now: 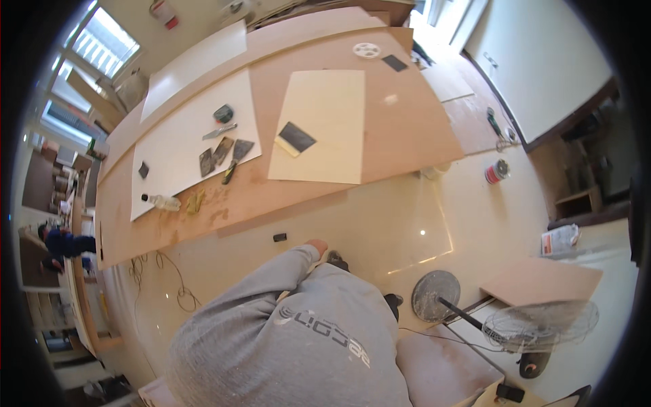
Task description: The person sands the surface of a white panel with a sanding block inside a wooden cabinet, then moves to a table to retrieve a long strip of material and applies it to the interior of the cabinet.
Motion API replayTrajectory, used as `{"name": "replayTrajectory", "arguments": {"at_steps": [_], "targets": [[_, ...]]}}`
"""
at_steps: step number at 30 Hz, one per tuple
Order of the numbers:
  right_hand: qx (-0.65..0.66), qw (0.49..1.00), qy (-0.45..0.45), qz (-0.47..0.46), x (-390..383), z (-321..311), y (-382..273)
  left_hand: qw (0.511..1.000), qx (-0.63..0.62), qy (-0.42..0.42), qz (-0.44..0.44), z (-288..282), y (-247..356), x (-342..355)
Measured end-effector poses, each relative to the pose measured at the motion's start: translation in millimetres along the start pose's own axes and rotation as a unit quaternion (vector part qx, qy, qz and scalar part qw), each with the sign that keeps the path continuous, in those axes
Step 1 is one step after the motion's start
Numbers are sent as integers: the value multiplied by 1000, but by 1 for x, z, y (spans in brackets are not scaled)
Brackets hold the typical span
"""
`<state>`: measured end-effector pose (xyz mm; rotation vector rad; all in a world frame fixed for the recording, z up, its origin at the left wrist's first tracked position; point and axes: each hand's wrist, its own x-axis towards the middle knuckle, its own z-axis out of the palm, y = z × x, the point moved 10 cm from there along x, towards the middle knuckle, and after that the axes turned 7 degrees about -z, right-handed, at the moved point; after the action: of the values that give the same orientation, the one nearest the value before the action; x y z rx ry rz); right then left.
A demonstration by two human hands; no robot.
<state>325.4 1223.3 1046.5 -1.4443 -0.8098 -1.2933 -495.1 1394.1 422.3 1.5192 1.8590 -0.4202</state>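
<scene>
My left arm, in a grey sleeve [278,273], bends across the front of my body. At its end my left hand [317,245] is only partly visible, low over the floor and close to a dark shoe [334,258]; its fingers are too small and hidden to read, and I make out nothing held in it. My right hand does not show; the grey sweatshirt fills the lower middle. Nearest to the left hand, a small black block-like object [280,237] lies on the floor. Beyond stands a large wooden-topped table [400,129], which neither hand touches.
On the table lie a white sheet [244,95], a cream panel [332,108], a dark-bladed spreader [297,137], several scrapers [237,152] and a clear bottle [163,202]. A pedestal fan [536,325] and a can [497,171] stand right; cables [183,292] trail left.
</scene>
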Motion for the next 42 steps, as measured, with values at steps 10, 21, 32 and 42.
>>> {"name": "replayTrajectory", "arguments": {"at_steps": [10, 21, 32, 42], "targets": [[333, 909, -241, -71, -88, 207, -392, 961, -182, 8, -206, 35, -142, -83], [593, 650, -416, -229, -269, 270, -729, 878, -335, -45, -338, 138, -132, -189], [733, 357, -536, -217, -402, 210, -829, 722, -447, -61, -525, 173, -21, -195], [722, 55, -635, -270, -486, 86, -840, 595, -524, -101, -601, 234, 88, -258]]}}
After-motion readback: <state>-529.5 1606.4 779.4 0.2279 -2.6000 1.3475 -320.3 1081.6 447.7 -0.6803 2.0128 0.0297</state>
